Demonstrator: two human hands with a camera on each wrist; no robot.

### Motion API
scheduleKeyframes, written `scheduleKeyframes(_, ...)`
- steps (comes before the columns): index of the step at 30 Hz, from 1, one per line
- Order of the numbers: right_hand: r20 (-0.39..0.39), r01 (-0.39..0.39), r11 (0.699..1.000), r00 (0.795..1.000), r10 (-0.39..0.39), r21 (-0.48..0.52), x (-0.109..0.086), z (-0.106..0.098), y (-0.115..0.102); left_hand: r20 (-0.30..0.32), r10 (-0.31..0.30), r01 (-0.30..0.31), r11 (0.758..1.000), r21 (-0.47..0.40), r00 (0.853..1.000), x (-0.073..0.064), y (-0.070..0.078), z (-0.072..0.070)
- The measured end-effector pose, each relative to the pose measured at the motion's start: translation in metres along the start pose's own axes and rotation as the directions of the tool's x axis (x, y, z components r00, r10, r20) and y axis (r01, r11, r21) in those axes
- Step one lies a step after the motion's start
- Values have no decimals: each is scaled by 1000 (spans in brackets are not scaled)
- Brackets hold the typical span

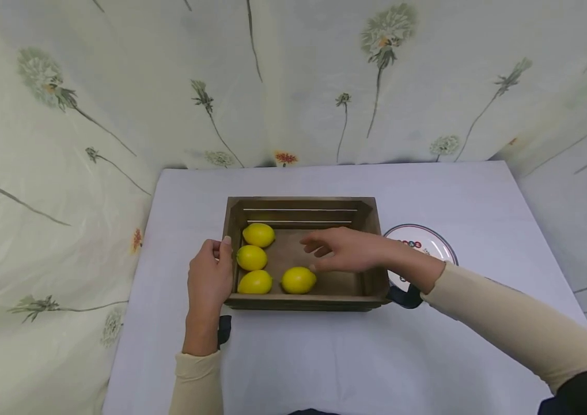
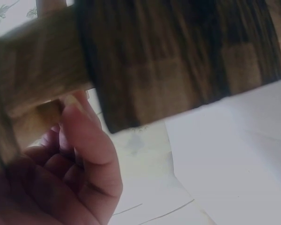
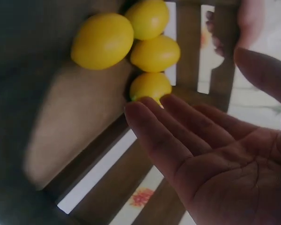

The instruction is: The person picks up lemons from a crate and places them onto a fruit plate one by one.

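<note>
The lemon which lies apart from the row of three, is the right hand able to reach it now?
Probably yes. The right hand is empty and reaches inside the open-topped crate, very near that lemon, and nothing appears to stand between them.

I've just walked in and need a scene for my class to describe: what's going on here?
A person is working at a wooden crate on a table. The left grip holds the crate's left side; the right grip, fingers loosely extended, hangs over the inside, holding nothing. Four lemons lie in the crate, three lined up along its left side. A plate sits to the right, partly hidden by the right arm.
</note>
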State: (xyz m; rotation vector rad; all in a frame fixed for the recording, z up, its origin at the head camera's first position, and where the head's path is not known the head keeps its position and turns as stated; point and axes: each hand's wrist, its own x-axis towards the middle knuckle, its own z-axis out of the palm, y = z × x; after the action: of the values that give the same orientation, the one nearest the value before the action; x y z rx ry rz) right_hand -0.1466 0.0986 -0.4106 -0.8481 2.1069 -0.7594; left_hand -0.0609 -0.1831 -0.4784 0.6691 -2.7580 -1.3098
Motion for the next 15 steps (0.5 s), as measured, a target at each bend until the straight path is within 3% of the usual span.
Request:
scheduleKeyframes(6,110,5,1000,994,-4,-17,19,-1,1,-5,7,-7,1000,-14,1000,1,1,0)
scheduleKeyframes(15,186,24,999,982,-15,-46,43,1,2,3,-6,6,1000,-22,1000,2,-1,-1)
